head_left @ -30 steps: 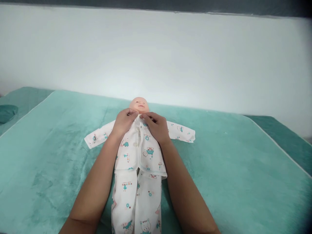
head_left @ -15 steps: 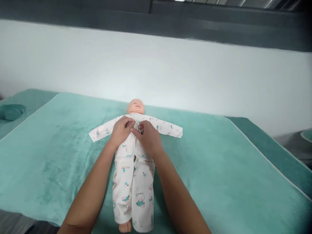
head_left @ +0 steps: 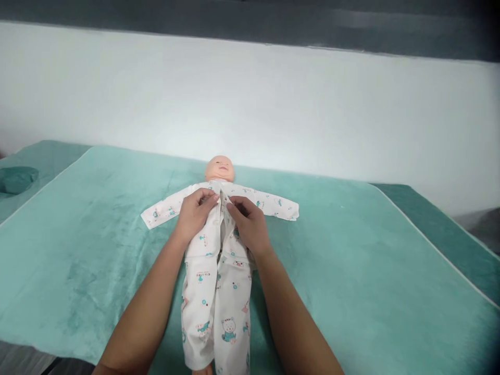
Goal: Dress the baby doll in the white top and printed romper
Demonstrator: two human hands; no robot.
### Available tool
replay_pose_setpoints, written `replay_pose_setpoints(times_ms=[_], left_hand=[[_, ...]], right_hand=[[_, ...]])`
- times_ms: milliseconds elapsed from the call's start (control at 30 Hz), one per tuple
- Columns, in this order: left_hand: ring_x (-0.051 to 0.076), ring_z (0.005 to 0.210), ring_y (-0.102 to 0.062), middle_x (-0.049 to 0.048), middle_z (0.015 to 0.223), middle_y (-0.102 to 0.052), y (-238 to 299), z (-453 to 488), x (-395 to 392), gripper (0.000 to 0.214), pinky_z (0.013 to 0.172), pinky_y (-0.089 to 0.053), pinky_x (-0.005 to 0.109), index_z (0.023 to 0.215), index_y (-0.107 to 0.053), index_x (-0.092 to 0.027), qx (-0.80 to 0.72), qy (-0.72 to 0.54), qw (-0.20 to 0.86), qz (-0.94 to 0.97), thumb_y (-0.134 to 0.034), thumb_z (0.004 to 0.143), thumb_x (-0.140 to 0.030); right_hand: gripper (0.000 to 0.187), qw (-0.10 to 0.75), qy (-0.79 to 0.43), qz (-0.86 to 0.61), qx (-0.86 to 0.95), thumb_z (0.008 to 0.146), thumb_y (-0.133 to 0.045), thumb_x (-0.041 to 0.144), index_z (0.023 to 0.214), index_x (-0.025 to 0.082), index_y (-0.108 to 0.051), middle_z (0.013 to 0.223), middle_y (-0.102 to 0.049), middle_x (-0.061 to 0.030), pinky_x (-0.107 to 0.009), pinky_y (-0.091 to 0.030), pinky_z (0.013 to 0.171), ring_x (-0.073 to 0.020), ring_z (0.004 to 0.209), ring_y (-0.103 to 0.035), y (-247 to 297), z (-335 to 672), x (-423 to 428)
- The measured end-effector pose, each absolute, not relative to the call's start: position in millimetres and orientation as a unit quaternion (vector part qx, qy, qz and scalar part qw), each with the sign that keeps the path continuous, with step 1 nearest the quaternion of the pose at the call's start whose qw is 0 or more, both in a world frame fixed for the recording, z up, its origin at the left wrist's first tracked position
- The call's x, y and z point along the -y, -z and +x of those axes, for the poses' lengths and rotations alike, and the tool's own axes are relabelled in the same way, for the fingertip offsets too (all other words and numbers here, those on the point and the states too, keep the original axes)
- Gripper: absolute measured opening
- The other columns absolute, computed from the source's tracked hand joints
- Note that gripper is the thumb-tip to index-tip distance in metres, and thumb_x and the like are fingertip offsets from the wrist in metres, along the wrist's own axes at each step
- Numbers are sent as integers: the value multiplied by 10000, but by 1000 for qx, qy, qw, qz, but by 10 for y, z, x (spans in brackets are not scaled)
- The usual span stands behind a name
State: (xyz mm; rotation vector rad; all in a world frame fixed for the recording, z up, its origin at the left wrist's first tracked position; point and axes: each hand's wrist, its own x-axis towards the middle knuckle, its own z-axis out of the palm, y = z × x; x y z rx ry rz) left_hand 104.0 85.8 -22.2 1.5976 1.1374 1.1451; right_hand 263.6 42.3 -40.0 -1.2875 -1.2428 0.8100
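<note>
Left grip (head_left: 194, 214), right grip (head_left: 252, 224), both pinching one shirt (head_left: 203, 242), one doll (head_left: 219, 169), one teal cloth (head_left: 351, 265)

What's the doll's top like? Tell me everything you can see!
The top is white, soft-looking cloth with little teal and reddish pictures. Its long sleeves stretch to both sides. It is on the doll, lying face up on a green cover. The front gapes down the middle, and the left hand and right hand hold its edges.
</note>
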Motion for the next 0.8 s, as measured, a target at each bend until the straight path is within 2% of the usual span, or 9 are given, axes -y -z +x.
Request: replay_pose_setpoints(times_ms=[233,367,500,633,800], left_hand=[[157,800,-605,2,845,-682,238,1026,-874,196,750,-453,279,898,-673,-207,-436,-446,439,647,-634,897,-399],[165,862,-640,14,902,-699,240,1025,-867,191,795,-476,282,973,-652,-212,-409,-446,461,649,-642,892,-385],[166,885,-647,18,932,-702,240,1045,-843,199,835,-482,292,985,-654,-217,-414,-445,437,664,-578,936,-394],[160,845,-629,12,903,-691,243,1066,-836,226,781,-465,283,1051,-642,-220,-414,-439,430,672,-600,922,-401],[147,773,-595,-7,851,-666,252,1090,-832,222,731,-438,280,1064,-639,-235,-428,-421,432,673,-643,862,-327]], right_hand=[[261,520,-343,-555,551,830,-684,412,1012,234,-739,770,-613,16,-296,-464,694,-151,691,-530,353,2636,-417],[285,510,-332,-552,570,822,-679,398,1043,227,-733,780,-593,15,-293,-456,687,-146,694,-518,365,2643,-423],[289,515,-331,-546,572,816,-669,388,1050,230,-729,788,-591,12,-291,-448,664,-145,689,-517,377,2643,-429],[273,500,-317,-547,592,810,-667,353,1053,236,-710,772,-591,20,-288,-444,651,-138,663,-516,361,2625,-427],[275,470,-313,-553,613,774,-676,300,1044,256,-650,752,-601,39,-280,-439,633,-136,638,-518,348,2612,-429]])
